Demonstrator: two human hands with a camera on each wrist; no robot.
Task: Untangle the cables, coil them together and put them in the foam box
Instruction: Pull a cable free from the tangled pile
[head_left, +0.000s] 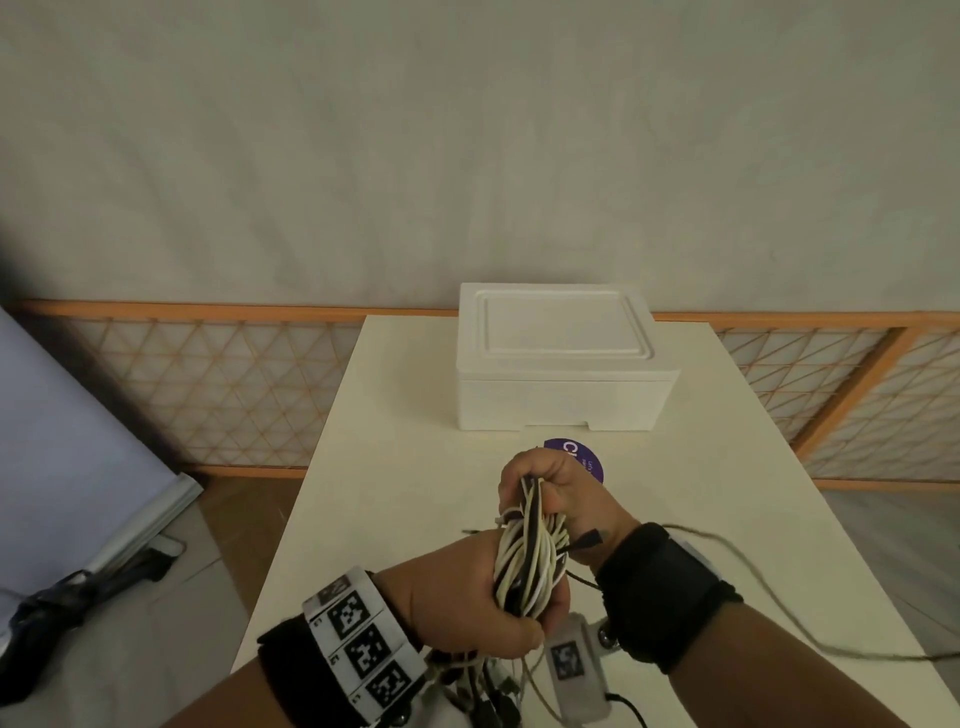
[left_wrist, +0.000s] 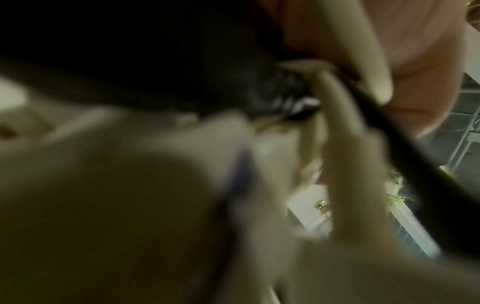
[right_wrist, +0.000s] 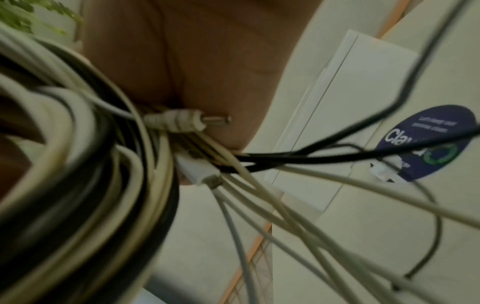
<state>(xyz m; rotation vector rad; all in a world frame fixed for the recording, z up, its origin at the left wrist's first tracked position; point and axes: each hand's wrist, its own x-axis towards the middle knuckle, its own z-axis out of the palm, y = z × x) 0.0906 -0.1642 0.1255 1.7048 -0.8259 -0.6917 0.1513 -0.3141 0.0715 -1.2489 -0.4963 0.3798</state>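
Note:
A coil of white and black cables (head_left: 524, 561) is held upright over the near part of the table. My left hand (head_left: 467, 603) grips its lower end and my right hand (head_left: 545, 488) grips its upper end. In the right wrist view the cable coil (right_wrist: 85, 185) fills the left side, with a white plug (right_wrist: 176, 122) and loose ends trailing right. A thin dark cable tail (head_left: 769, 587) runs off to the right. The white foam box (head_left: 561, 358) stands with its lid on at the table's far end. The left wrist view is blurred.
A round purple sticker (head_left: 582, 457) lies on the cream table (head_left: 395, 467) between my hands and the box. A lattice screen (head_left: 223, 395) runs behind the table. A white board and dark gear (head_left: 78, 587) lie on the floor at left.

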